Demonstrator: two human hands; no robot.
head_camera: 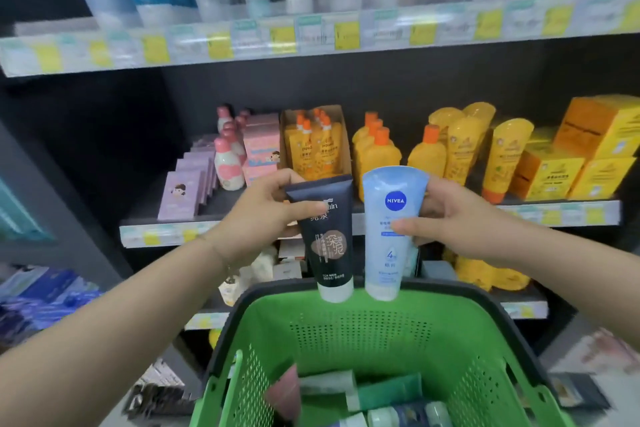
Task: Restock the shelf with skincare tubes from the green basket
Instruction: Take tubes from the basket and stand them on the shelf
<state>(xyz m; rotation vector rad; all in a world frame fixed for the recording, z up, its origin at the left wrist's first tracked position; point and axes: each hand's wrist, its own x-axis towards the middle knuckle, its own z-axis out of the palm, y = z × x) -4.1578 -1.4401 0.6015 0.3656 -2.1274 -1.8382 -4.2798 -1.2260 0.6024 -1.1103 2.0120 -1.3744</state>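
Observation:
My left hand [266, 208] grips a black tube [329, 246] near its crimped top, white cap hanging down. My right hand [446, 218] pinches a light blue Nivea tube [389, 246] the same way, cap down. Both tubes hang side by side above the far rim of the green basket [450, 340]. Inside the basket lie several more tubes [374, 395], among them a green one, a pink one and white ones. The top shelf [311, 35] carries a row of upright tubes standing on their caps.
The middle shelf [381, 215] behind the tubes holds yellow bottles [426, 152], orange and yellow boxes [588, 156], pink bottles and purple boxes. A lower shelf with small packs sits behind the basket rim. Blue goods show at the far left.

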